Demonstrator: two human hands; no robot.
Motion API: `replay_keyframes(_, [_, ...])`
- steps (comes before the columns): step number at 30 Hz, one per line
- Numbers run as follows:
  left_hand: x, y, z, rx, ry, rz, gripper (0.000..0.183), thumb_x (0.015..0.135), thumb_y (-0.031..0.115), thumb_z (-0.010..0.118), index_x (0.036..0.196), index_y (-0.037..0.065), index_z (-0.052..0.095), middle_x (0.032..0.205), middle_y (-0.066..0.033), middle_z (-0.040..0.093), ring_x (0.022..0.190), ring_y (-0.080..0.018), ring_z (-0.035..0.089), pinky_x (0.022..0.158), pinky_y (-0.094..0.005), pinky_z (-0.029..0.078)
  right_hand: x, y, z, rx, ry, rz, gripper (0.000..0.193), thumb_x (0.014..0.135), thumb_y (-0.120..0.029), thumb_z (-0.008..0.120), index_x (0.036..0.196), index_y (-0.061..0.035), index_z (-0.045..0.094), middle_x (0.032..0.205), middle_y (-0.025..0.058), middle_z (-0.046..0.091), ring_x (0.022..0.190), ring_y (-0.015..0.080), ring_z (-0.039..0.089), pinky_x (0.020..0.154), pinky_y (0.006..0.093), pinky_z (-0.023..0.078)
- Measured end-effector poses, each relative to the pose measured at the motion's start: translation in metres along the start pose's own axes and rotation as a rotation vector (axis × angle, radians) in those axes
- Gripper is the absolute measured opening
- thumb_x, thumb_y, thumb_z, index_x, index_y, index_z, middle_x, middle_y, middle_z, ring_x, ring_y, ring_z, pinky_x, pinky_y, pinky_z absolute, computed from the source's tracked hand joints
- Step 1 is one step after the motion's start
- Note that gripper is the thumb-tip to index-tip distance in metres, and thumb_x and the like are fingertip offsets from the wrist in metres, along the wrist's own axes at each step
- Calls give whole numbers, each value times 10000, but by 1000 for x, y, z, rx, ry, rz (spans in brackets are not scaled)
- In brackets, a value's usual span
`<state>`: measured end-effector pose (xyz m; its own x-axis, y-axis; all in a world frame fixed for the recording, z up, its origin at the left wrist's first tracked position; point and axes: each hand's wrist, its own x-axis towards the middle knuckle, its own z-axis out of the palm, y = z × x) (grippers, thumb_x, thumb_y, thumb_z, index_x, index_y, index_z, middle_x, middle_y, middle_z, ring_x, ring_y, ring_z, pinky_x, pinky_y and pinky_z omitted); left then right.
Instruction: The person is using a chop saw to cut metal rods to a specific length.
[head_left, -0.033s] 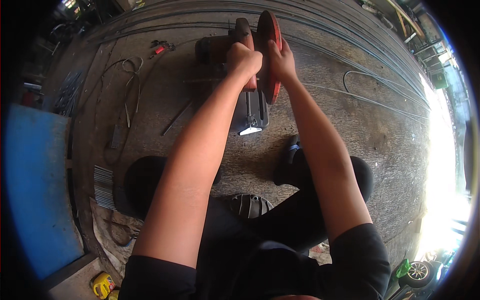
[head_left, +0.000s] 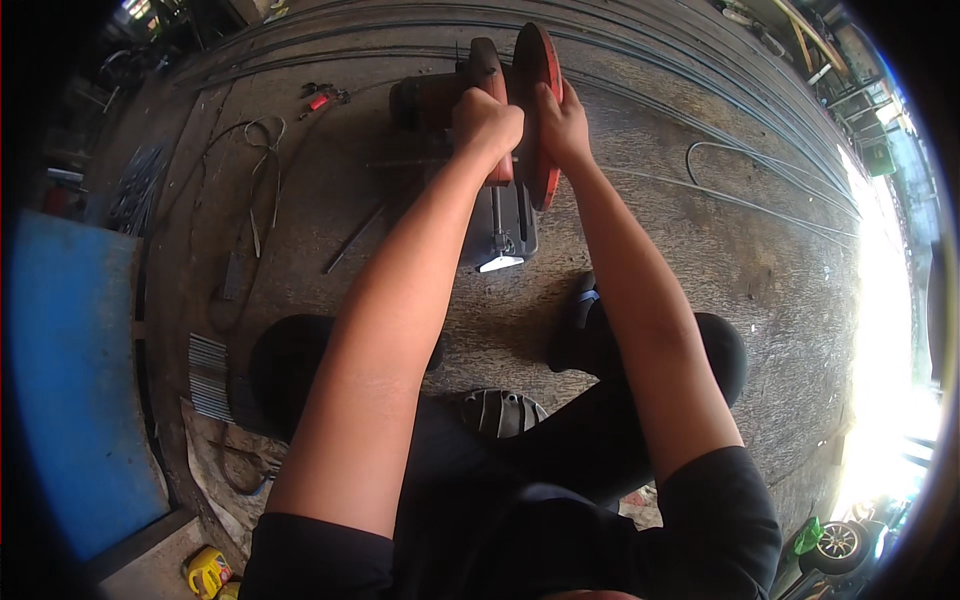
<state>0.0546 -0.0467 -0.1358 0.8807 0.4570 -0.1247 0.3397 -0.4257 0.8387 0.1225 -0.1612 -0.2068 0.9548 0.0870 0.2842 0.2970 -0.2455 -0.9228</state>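
Note:
A chop saw with a red guard stands on the worn wooden floor in front of me. Beside the guard, to its right, a large round cutting disc with a red rim is held nearly edge-on to me. My right hand grips this disc from its right side, thumb toward me. My left hand is closed in a fist against the guard, and whatever its fingers hold is hidden. Below the hands lies the saw's dark base, with a rod and a bright metal plate at its near end.
Long thin metal rods run across the far side. To the left lie a cable, a red-handled tool and a bundle of short rods. A blue panel stands at far left. A dark ribbed metal part lies between my legs.

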Motion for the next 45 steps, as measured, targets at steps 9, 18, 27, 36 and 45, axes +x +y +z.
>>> replay_keyframes(9, [-14, -22, 10, 59, 123, 130, 339, 658, 167, 632, 834, -121, 594, 823, -308, 633, 856, -380, 657, 758, -393, 510, -24, 14, 5, -53, 100, -83, 618, 899, -418, 521, 1305, 38, 422, 1077, 295, 597, 1058, 431, 564, 868, 416, 457])
replay_keyframes(18, [-27, -26, 10, 57, 53, 92, 397, 663, 91, 607, 966, -148, 513, 951, -351, 599, 950, -421, 617, 856, -400, 495, -41, 8, 4, -84, 121, -99, 611, 907, -414, 513, 1309, 36, 415, 1009, 298, 615, 999, 443, 587, 825, 429, 475])
replay_keyframes(27, [-31, -35, 14, 63, 63, 103, 399, 676, 97, 615, 971, -146, 503, 943, -349, 598, 943, -419, 619, 860, -396, 490, -50, 10, 3, -109, 124, -69, 608, 908, -404, 511, 1315, 36, 406, 1055, 295, 603, 1027, 440, 574, 855, 433, 465])
replay_keyframes(36, [-37, -40, 17, 86, 74, 99, 392, 676, 102, 631, 957, -138, 500, 933, -344, 601, 932, -418, 623, 843, -397, 494, -57, 13, 3, -77, 100, -51, 618, 915, -416, 496, 1328, 30, 388, 1071, 299, 596, 1038, 448, 563, 865, 434, 458])
replay_keyframes(45, [-42, -47, 20, 56, 65, 90, 405, 666, 108, 667, 953, -124, 499, 919, -325, 608, 911, -407, 632, 821, -398, 499, -64, 13, 0, -30, 60, -33, 601, 929, -419, 466, 1351, -3, 366, 1127, 289, 578, 1086, 438, 543, 893, 431, 441])
